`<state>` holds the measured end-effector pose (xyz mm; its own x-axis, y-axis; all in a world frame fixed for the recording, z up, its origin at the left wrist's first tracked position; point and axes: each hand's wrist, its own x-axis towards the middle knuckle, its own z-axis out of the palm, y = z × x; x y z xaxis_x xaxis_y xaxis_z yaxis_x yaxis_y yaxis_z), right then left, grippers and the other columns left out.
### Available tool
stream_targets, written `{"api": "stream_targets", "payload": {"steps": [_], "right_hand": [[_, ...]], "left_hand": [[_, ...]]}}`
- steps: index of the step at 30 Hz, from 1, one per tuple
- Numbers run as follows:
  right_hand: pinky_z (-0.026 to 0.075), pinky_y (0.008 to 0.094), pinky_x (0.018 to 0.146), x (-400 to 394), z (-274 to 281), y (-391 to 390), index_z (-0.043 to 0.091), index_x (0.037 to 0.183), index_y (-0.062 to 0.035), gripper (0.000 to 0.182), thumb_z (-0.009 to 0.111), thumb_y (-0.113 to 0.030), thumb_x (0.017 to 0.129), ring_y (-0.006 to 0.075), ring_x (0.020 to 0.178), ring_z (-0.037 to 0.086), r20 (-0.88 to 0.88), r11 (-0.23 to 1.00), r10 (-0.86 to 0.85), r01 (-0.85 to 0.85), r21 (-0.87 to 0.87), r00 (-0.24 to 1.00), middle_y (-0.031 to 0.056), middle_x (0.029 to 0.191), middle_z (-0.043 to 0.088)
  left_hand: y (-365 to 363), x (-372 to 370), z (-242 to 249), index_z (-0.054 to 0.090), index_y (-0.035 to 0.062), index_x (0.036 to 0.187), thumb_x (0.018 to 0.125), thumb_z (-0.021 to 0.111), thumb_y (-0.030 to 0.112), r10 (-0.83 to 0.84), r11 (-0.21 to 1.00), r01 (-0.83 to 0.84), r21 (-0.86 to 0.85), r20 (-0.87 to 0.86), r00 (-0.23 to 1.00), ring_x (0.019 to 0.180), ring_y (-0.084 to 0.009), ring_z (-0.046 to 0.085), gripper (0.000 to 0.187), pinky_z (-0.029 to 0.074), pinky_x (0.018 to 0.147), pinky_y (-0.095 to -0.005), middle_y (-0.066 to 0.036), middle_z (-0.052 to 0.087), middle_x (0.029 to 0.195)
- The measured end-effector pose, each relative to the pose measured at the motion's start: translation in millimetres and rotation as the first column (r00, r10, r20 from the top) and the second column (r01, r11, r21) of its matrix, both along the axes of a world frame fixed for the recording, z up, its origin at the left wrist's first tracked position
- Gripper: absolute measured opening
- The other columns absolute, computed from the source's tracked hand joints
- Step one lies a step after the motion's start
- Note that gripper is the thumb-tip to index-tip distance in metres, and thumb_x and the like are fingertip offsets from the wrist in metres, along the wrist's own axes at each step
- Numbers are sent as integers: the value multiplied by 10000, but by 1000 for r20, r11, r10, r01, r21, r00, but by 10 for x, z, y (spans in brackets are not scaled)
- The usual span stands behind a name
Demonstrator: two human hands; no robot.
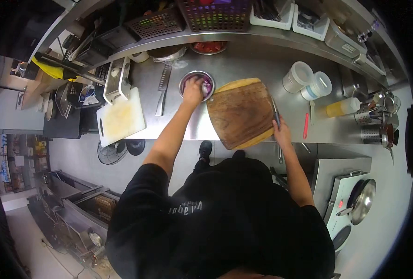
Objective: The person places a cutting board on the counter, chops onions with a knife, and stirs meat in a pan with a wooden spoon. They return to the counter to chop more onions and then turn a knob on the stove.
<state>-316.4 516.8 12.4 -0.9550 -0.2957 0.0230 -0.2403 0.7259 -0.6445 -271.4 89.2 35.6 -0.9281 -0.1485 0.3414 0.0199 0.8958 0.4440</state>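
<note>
My left hand point(193, 91) reaches into a round metal bowl point(211, 76) of purple pieces that look like red onion point(207, 87). Its fingers are curled onto the onion, and their tips are partly hidden. My right hand point(282, 132) is closed around the dark handle of a knife point(276, 115). The knife's blade points away from me along the right edge of a wooden cutting board point(241, 114). The bowl stands by the board's far left corner. No food shows on the board.
Left of the bowl lies a large knife point(162, 88), beside a stained white cutting board point(121, 117). To the right are a red-handled tool point(306, 125), lidded tubs point(298, 76) and a yellow squeeze bottle point(343, 107). A shelf point(243, 38) with baskets overhangs the back.
</note>
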Motion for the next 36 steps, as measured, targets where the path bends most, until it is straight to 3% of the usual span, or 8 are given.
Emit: {"api": "stream_targets", "payload": {"steps": [6,15,17,20,22,29,32,36], "right_hand": [[447,450,839,-13,404,-11,528,1203,0,424,526,-324,930,421,995,581,245,999,-33,40,-22,969,284,1048,600],[460,384,777,292,637,493,573,1075,6,310,522,-269,942,332,855,610,47,991,-27,32,-128,999,211,920,620],[468,383,731,348,598,623,561,1002,21,284,537,-255,937,242,750,585,132,983,-9,34,-183,991,143,776,582],[395,231,471,416,237,677,543,879,-56,199,539,-241,952,70,521,473,290,910,-18,136,-392,957,-1,607,496],[368,214,447,502,416,502,512,888,-74,181,534,-240,956,57,508,443,522,869,20,243,-431,853,-14,576,454],[382,237,382,431,309,-239,460,899,-70,205,543,-249,954,84,468,480,407,766,103,189,-615,907,18,656,500],[405,265,388,354,-37,-70,469,973,-67,195,559,-237,944,107,441,476,442,857,248,17,-515,862,29,640,501],[346,275,296,366,177,-273,487,1023,-46,243,544,-271,949,133,326,422,383,950,193,-74,-303,903,42,554,502]], "left_hand": [[-140,-420,-218,587,-16,1093,773,611,148,555,818,-427,-386,330,764,1033,-350,542,360,461,887,-416,-185,567,1135],[-189,-351,-120,615,-25,976,790,619,190,493,792,-238,-563,358,793,1012,-272,551,284,496,824,-342,-142,595,1014],[72,-160,369,622,10,895,757,587,104,416,758,-206,-619,215,883,914,-293,565,170,483,807,-375,-153,579,991],[778,-58,406,551,9,869,785,509,34,218,975,-221,6,-188,958,884,-335,536,97,440,780,-432,-189,555,935],[1305,224,648,546,65,932,879,415,152,18,891,-16,454,-1,1000,858,-333,562,166,446,777,-425,-184,589,885],[1670,687,-309,494,80,1149,891,427,128,-364,929,360,86,39,930,1066,-332,545,270,485,876,-411,-155,383,1400],[1497,813,-285,526,81,1155,840,572,153,-495,791,471,391,-45,868,1060,-353,542,326,477,891,-404,-184,368,1410],[1523,785,-339,541,73,1114,862,561,120,-508,841,513,171,-78,858,1069,-339,548,258,485,861,-387,-167,467,1258]]}}
